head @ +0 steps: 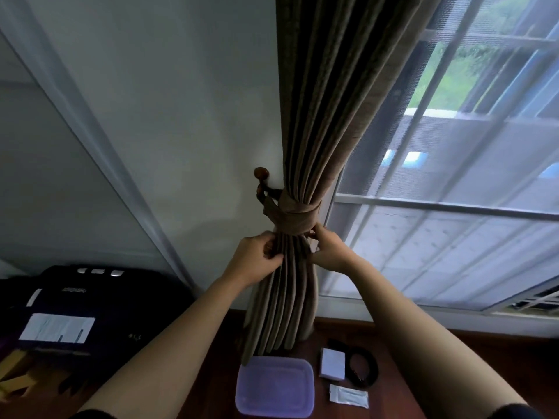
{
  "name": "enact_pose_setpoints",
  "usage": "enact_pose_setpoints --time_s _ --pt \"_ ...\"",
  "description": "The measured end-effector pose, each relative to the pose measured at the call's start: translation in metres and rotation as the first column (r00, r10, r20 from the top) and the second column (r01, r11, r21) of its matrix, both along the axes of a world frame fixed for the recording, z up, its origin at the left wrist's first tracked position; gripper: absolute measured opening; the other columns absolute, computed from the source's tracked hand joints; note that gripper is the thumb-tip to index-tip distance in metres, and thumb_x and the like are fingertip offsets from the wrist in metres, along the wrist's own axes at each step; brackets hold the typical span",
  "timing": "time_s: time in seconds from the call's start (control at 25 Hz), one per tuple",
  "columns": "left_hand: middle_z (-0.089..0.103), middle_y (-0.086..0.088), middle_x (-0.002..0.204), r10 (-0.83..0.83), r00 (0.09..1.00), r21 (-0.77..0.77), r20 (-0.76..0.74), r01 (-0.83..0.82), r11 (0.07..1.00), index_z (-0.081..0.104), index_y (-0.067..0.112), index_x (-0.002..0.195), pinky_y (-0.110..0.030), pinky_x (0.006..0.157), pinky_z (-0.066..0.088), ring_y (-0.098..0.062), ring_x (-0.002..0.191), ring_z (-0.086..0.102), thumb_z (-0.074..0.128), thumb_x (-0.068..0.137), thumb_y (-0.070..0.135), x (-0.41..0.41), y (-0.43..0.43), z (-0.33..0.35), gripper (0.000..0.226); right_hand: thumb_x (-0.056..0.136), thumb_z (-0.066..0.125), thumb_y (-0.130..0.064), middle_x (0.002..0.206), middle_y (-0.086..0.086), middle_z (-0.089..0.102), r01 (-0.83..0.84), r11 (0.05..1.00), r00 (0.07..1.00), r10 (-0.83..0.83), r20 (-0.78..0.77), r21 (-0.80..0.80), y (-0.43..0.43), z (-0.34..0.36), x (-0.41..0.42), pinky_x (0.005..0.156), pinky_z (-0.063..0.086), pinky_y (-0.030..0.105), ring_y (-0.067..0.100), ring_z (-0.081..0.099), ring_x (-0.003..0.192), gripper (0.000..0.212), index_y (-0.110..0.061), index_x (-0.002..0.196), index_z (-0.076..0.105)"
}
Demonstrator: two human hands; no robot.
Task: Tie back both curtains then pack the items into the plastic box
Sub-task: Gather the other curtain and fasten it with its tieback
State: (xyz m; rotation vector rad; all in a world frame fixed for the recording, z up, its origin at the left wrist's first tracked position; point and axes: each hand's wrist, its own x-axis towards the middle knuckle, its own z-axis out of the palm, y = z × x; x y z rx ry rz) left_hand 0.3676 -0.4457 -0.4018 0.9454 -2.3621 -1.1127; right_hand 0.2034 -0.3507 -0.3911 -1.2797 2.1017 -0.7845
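Now the left hand (257, 257) pinches curtain (326, 116) folds under the tie (298, 217). Opposite, the right hand (331, 251) pinches the tie's lower edge.

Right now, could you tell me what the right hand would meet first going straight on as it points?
The right hand points up and left at the tie-back band round the curtain, whose lower edge its fingertips seem to touch.

Curtain (302, 146): left of window (438, 243), right of wall hook (260, 174).
Tieback (298, 216): around curtain, on wall hook.
Plastic box (274, 385): before curtain; sachet (349, 395) right of it.
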Motion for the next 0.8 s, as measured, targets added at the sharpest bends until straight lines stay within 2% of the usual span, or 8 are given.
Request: enact_pose_setpoints --time_s 0.04,0.12,0.2,0.28,0.32,0.48,0.68,0.8 --pt "0.068 0.0 0.084 0.094 0.994 0.079 -0.049 -0.09 0.993 0.064 0.015 0.1 -0.021 0.07 0.05 -0.015 0.076 0.064 0.065 0.081 0.012 0.004 -0.003 0.004 0.019 0.079 0.056 0.003 0.113 0.004 0.059 0.168 0.983 0.977 -0.156 0.142 -0.07 0.006 0.001 0.004 0.084 0.046 0.028 0.016 0.056 0.102 0.048 -0.006 0.125 0.047" --pt "0.063 0.0 0.075 0.336 0.932 0.364 -0.138 -0.268 0.892 0.062 0.017 0.089 -0.025 0.07 0.05 -0.018 0.072 0.06 0.056 0.088 0.012 0.006 -0.009 0.013 0.008 0.089 0.052 -0.004 0.088 -0.001 0.06 0.508 0.856 0.756 -0.39 0.525 -0.095 0.012 0.007 0.014 0.076 0.05 0.028 0.011 0.057 0.079 0.024 -0.002 0.113 0.054" --pt "0.063 -0.006 0.071 0.426 0.892 0.678 -0.152 -0.22 0.701 0.063 0.012 0.083 -0.028 0.065 0.053 -0.02 0.067 0.06 0.05 0.095 0.022 -0.002 -0.007 0.025 0.021 0.097 0.047 -0.016 0.077 0.004 0.057 0.578 0.816 0.394 -0.315 0.863 0.033 0.01 0.017 0.029 0.063 0.051 0.019 0.009 0.056 0.067 0.019 -0.001 0.108 0.053" --pt "0.063 -0.009 0.072 0.405 0.901 0.795 -0.157 -0.127 0.593 0.061 0.009 0.083 -0.023 0.059 0.052 -0.017 0.065 0.061 0.049 0.096 0.028 -0.011 0.0 0.032 0.026 0.099 0.045 -0.023 0.086 0.006 0.059 0.583 0.803 0.127 -0.244 0.961 0.127 0.005 0.023 0.035 0.066 0.05 0.016 0.01 0.057 0.076 0.025 -0.004 0.114 0.051" --pt "0.063 -0.009 0.074 0.416 0.891 0.817 -0.179 -0.101 0.568 0.06 0.009 0.082 -0.022 0.058 0.052 -0.016 0.067 0.061 0.051 0.095 0.026 -0.013 0.004 0.034 0.023 0.098 0.046 -0.025 0.091 0.005 0.059 0.585 0.795 0.037 -0.222 0.974 0.16 0.003 0.026 0.037 0.068 0.049 0.016 0.009 0.056 0.08 0.026 -0.007 0.117 0.05" --pt "0.061 -0.008 0.075 0.529 0.814 0.904 -0.239 -0.012 0.427 0.059 0.009 0.079 -0.022 0.063 0.049 -0.014 0.068 0.058 0.055 0.092 0.013 -0.016 0.015 0.036 0.014 0.096 0.05 -0.03 0.083 -0.006 0.055 0.559 0.801 -0.109 -0.187 0.976 0.216 0.003 0.026 0.047 0.052 0.043 0.012 0.002 0.051 0.068 0.017 -0.016 0.103 0.056" --pt "0.057 -0.004 0.074 0.6 0.776 0.967 -0.194 0.05 0.248 0.06 0.01 0.082 -0.021 0.059 0.048 -0.011 0.068 0.053 0.056 0.091 0.02 -0.02 0.023 0.038 0.014 0.093 0.05 -0.04 0.061 -0.006 0.04 0.644 0.725 -0.274 -0.079 0.958 0.244 -0.002 0.026 0.052 0.057 0.029 0.017 0.005 0.035 0.051 0.03 -0.015 0.078 0.051" --pt "0.051 -0.002 0.067 0.599 0.778 0.975 -0.189 0.078 0.207 0.06 0.01 0.08 -0.025 0.059 0.048 -0.012 0.063 0.049 0.056 0.091 0.028 -0.024 0.026 0.041 0.021 0.093 0.046 -0.046 0.06 -0.003 0.037 0.612 0.754 -0.244 -0.107 0.964 0.239 0.004 0.031 0.051 0.058 0.031 0.018 0.007 0.038 0.047 0.037 -0.013 0.077 0.052"
